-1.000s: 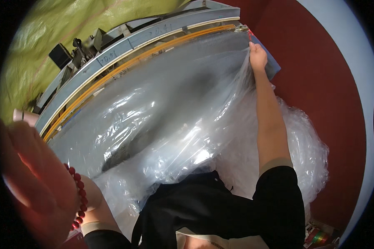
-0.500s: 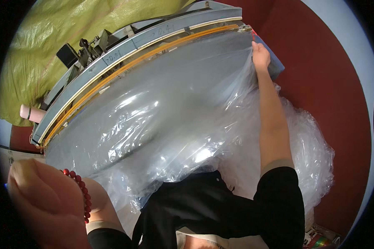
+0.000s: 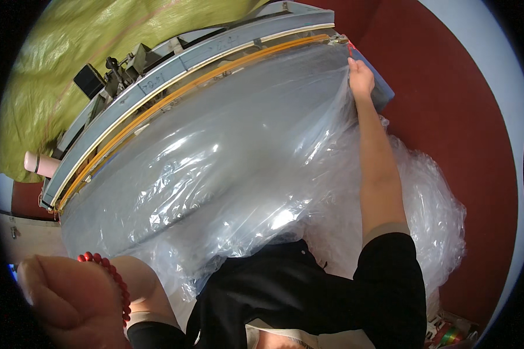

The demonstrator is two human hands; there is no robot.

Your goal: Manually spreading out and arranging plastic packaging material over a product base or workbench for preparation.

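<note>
A wide sheet of clear plastic film [image 3: 215, 168] lies over the grey worktop and bunches up against my body. At the far right corner, my right hand [image 3: 361, 78] pinches the edge of this film, with creases fanning out from the fingers. My left hand [image 3: 70, 296] is raised at the lower left, close to the camera, with a red bead bracelet [image 3: 113, 273] at its wrist. Its palm side shows, but the fingers are out of sight. I see nothing held in it.
Beyond the film runs a long grey metal bar [image 3: 186, 58] with an orange strip [image 3: 215, 64] along it. A pink bottle [image 3: 39, 164] stands at its left end. Yellow-green sheeting [image 3: 52, 75] lies behind. More film [image 3: 434, 215] heaps on the right above a dark red floor [image 3: 477, 174].
My left hand has dropped a little lower at the lower left. My right hand keeps its pinch on the film's corner; the whole view has shifted slightly.
</note>
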